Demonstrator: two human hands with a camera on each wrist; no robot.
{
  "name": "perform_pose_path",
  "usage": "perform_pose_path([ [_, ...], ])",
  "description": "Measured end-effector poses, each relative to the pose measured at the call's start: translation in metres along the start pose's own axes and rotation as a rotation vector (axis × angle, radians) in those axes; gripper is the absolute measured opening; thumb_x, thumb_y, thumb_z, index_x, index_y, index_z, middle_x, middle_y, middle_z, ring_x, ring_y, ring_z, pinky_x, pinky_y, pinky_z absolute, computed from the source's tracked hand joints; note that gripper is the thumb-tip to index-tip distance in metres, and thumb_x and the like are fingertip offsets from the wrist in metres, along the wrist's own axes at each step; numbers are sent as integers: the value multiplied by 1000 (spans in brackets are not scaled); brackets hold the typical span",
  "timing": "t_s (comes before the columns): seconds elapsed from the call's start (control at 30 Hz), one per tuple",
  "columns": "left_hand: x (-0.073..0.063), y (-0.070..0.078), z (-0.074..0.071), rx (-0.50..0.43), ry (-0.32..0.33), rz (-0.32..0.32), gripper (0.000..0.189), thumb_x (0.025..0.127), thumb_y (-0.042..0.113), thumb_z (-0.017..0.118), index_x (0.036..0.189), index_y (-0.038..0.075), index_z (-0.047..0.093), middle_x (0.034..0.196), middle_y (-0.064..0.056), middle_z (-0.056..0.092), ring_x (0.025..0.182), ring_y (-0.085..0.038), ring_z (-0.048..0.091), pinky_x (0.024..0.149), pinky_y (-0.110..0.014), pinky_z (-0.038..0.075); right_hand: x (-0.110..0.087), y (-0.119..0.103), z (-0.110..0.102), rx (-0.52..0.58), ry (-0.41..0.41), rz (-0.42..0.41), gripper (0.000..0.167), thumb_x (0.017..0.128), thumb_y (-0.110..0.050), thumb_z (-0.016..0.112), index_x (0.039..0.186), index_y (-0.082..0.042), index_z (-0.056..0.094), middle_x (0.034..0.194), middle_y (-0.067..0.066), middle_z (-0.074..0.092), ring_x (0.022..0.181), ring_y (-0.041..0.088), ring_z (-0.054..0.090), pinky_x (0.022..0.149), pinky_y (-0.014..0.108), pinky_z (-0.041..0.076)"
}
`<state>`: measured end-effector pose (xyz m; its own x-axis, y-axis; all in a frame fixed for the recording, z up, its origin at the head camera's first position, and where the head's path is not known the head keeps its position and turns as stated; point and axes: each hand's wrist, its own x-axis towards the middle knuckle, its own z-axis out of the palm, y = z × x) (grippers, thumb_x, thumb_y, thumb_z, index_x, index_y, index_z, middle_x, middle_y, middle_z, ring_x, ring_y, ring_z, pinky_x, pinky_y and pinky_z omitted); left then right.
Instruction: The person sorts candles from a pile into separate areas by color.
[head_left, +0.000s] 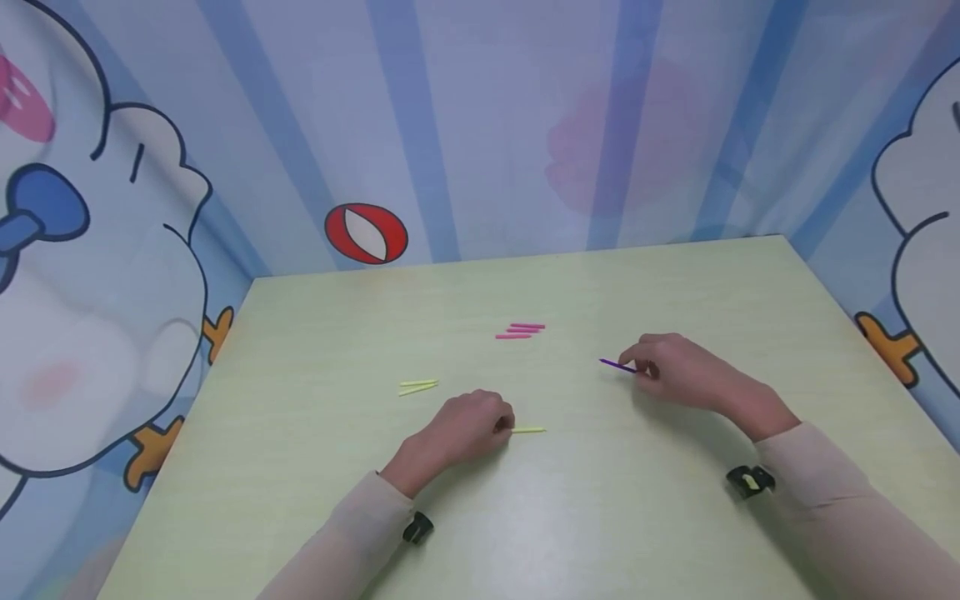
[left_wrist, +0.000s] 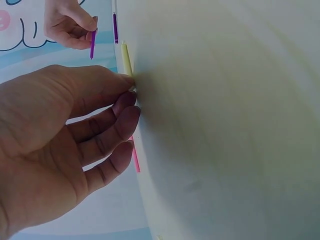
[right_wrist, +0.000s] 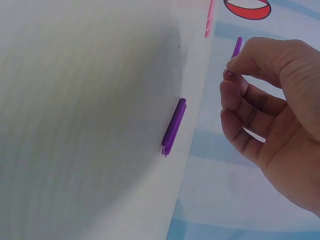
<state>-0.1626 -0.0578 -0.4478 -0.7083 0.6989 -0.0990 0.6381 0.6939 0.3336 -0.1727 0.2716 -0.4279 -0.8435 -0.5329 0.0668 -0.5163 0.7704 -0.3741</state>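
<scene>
My left hand (head_left: 471, 425) is low over the table, pinching one end of a thin yellow stick (head_left: 529, 430) between thumb and fingertips. The stick's other end points right. Held above the table, a thin purple stick (head_left: 617, 365) is pinched by my right hand (head_left: 678, 371), its free end towards the left. In the right wrist view, more purple sticks (right_wrist: 174, 127) lie together on the table; the right hand hides them in the head view. Two yellow sticks (head_left: 418, 387) lie beyond the left hand, and three pink sticks (head_left: 522, 331) lie side by side further back.
The pale table (head_left: 300, 333) ends at the back against a blue striped curtain (head_left: 510, 125) with printed cartoon figures. More of this printed cloth hangs at the left and right sides. Each wrist carries a small black camera (head_left: 750, 482).
</scene>
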Motion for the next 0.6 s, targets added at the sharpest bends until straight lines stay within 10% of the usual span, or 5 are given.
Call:
perform_pose_path([
  [0.6,-1,0,0,-8,15,10,15,90,4,65,83,13,74,77,6,63,71,-9,52,62,-25,46,-6,27,-9,21,-4,114,27,87,0,67,113,-1,71,87,0,63,75,14,55,67,33,50],
])
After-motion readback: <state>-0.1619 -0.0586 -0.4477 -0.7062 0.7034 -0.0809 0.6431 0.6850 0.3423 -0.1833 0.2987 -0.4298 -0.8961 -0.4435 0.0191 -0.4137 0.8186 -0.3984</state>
